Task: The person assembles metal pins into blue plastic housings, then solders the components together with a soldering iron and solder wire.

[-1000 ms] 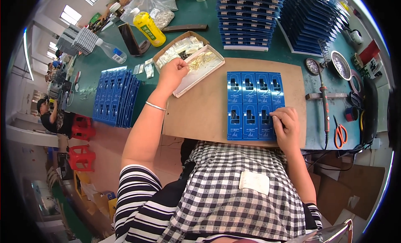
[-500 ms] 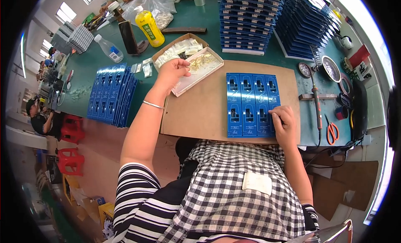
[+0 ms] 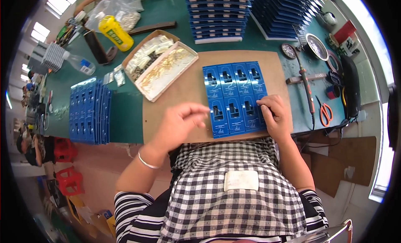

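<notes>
A blue circuit board panel (image 3: 234, 92) with two rows of rectangular cutouts lies flat on a brown board (image 3: 179, 92). My right hand (image 3: 277, 117) grips its right edge, fingers curled over the rim. Just off the panel's left edge is my left hand (image 3: 179, 124), its thumb and fingers drawn together in a pinch. Whatever that pinch holds, if anything, is too small to make out. Up and left of the panel, a shallow white box (image 3: 184, 67) contains thin gold-coloured pins (image 3: 161, 73). Against it stands a carton (image 3: 154, 38) of small pale packets.
Blue panels are stacked at the left (image 3: 90, 111) and in tall piles at the back (image 3: 217, 17). To the right lie a soldering iron (image 3: 307, 90), orange-handled scissors (image 3: 326, 113) and a metal bowl (image 3: 316, 46). A yellow bottle (image 3: 115, 32) stands at the back left.
My left hand has come from the pin box down and right to the panel's left edge. My right hand stays at the panel's right edge. The whole view has shifted a little.
</notes>
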Motion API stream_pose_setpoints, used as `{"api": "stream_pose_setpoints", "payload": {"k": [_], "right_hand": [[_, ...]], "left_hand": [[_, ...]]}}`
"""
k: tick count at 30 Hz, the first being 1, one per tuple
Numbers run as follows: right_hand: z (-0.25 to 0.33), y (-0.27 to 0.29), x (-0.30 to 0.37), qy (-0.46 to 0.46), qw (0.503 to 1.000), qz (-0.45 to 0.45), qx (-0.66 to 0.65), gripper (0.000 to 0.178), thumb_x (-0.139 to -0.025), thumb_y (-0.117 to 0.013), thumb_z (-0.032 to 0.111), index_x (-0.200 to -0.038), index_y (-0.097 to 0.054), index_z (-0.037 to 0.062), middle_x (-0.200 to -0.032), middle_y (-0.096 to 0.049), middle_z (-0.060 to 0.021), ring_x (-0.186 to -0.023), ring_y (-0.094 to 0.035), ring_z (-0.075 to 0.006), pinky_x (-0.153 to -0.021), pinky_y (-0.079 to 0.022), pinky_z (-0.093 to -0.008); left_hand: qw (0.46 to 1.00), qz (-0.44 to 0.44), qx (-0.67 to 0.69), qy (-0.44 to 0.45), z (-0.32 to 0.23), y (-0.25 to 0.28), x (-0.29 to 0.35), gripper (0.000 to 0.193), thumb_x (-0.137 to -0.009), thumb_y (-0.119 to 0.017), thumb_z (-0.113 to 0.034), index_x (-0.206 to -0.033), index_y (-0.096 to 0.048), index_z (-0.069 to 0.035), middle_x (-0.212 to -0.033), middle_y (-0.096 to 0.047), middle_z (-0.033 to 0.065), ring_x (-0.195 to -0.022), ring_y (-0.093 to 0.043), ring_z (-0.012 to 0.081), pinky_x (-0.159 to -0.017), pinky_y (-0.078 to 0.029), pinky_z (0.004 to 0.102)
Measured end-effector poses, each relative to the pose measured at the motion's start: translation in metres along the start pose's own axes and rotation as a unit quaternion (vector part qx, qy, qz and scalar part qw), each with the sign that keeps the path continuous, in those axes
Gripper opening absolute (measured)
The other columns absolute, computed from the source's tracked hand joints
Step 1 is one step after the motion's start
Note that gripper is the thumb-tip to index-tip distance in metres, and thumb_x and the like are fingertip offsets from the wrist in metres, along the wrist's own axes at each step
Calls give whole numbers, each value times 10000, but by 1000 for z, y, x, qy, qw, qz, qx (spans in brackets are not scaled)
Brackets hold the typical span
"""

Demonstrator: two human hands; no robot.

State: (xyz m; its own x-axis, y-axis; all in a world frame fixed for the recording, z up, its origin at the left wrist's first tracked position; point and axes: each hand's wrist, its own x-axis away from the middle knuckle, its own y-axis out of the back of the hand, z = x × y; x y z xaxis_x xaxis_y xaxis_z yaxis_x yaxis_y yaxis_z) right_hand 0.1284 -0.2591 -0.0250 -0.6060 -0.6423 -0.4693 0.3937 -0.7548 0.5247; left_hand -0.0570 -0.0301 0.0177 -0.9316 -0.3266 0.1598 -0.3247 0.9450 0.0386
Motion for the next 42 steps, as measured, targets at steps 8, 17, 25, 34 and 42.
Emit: {"api": "stream_pose_setpoints", "payload": {"k": [8,17,25,34,42], "right_hand": [[25,10,-6,41,995,-35,89,191,-779,-635,4,-958,-678,54,-950,-644,-71,-879,-577,-259,-820,-417,-364],[71,-17,3,-1,990,131,56,200,-740,-704,38,-926,-681,108,-993,-636,-32,-971,-548,-231,-869,-358,-369],[68,-21,2,-17,987,149,62,157,-732,-764,112,-862,-684,150,-934,-630,14,-936,-538,-199,-871,-318,-357],[63,-25,3,6,988,128,80,138,-730,-760,136,-836,-673,152,-930,-630,37,-911,-544,-180,-820,-308,-368],[58,-17,-1,-34,988,109,102,147,-727,-723,58,-815,-629,128,-903,-620,20,-907,-545,-181,-845,-305,-366]], "left_hand": [[988,64,135,42,22,-36,6,222,-926,-589,17,-1146,-612,7,-999,-660,75,-883,-649,122,-788,-554,254],[993,61,84,48,20,-42,3,283,-892,-624,5,-1171,-609,-41,-935,-673,43,-755,-610,72,-671,-512,217],[997,75,18,27,17,-46,-2,302,-864,-647,24,-1157,-620,-46,-890,-699,54,-748,-646,84,-674,-532,242],[999,53,-4,10,16,-47,-4,284,-847,-664,23,-1122,-638,-41,-875,-716,83,-713,-663,102,-647,-539,255],[996,26,-60,-55,13,-46,-3,214,-844,-676,16,-1052,-682,-34,-868,-701,95,-683,-653,124,-603,-513,242]]}}
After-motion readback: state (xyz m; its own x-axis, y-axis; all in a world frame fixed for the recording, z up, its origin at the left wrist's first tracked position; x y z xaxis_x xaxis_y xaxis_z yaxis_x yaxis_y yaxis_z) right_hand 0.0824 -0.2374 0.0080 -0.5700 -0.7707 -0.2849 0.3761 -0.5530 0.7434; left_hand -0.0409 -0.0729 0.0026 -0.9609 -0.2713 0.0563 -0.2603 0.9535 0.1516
